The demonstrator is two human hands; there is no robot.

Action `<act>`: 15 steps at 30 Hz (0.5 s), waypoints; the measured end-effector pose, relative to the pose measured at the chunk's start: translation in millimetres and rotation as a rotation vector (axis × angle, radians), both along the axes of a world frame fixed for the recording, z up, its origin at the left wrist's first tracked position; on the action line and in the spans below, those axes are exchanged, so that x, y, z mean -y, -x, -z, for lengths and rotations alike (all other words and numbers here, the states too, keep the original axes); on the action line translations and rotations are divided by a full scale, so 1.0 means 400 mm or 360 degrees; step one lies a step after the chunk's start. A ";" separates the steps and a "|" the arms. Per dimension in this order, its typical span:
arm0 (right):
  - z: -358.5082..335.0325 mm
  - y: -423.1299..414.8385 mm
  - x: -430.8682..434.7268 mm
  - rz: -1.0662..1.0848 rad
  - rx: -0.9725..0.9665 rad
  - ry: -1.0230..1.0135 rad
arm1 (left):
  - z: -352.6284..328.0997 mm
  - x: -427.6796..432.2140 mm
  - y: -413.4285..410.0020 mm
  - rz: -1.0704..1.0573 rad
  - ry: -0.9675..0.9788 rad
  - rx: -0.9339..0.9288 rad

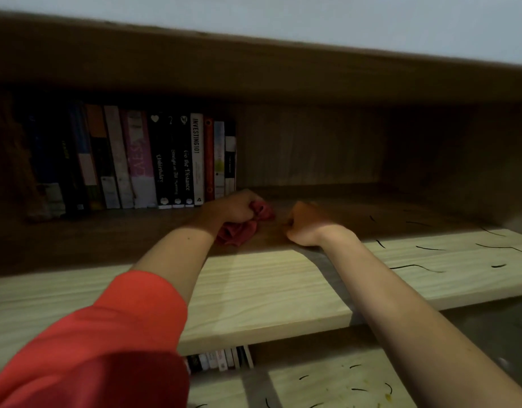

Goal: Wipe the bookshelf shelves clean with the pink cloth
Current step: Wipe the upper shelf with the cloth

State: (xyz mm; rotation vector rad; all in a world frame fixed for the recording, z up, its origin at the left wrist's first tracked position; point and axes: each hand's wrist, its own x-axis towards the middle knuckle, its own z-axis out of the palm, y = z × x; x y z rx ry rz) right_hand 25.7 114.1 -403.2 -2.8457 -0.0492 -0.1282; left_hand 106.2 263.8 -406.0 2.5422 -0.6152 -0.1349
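Observation:
My left hand (231, 209) grips the bunched pink cloth (243, 226) and holds it down on the wooden shelf (253, 278), just right of the row of books. My right hand (305, 223) is curled into a fist with nothing in it and rests on the same shelf a short way right of the cloth. Both hands are in the shaded back part of the shelf. Several thin dark strands (415, 266) lie on the shelf's right side.
A row of upright books (153, 163) fills the left half of the shelf back. The board above (253, 72) hangs low over the hands. A lower shelf (342, 381) holds more books (221, 359), dark strands and yellowish crumbs.

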 end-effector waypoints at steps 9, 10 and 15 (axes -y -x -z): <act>0.007 -0.017 0.000 0.0001 0.0022 0.0040 | -0.002 -0.021 -0.044 -0.0039 -0.0011 0.0046; 0.007 -0.018 0.000 0.0010 0.0033 0.0042 | 0.001 -0.006 -0.042 -0.0010 0.0001 0.0054; 0.011 -0.020 0.003 0.0020 0.0054 0.0019 | -0.016 -0.012 -0.033 0.0170 -0.0136 0.0014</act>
